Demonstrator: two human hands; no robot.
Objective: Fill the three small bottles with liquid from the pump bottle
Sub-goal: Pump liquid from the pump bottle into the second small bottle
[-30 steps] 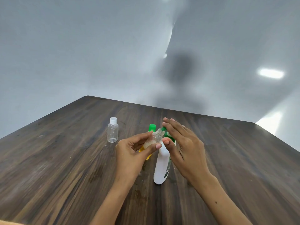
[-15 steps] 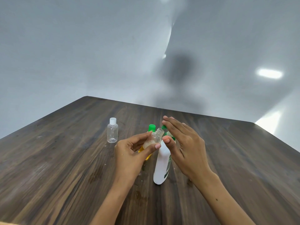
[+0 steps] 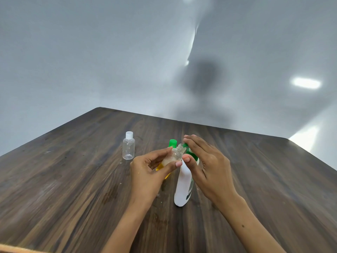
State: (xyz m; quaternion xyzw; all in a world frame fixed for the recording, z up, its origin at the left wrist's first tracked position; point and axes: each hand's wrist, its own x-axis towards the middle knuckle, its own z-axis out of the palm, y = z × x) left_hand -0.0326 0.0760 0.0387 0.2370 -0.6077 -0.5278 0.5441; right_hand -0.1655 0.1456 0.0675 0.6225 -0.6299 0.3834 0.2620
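My left hand (image 3: pixel 147 172) grips a small clear bottle (image 3: pixel 174 155), uncapped and tilted, its open neck right at the green nozzle of the pump bottle (image 3: pixel 183 187). That white pump bottle stands upright in the middle of the table. My right hand (image 3: pixel 206 165) lies over its green pump head with the fingers straight. Behind my left hand a yellow small bottle with a green cap (image 3: pixel 172 143) is mostly hidden. A third small clear bottle with a white cap (image 3: pixel 128 148) stands alone to the left.
The dark wooden table (image 3: pixel 73 189) has small wet spots near the pump bottle's base. Its far edge meets a plain grey wall.
My right hand's fingers have dipped and come back over the pump head. The left hand and its bottle have hardly shifted.
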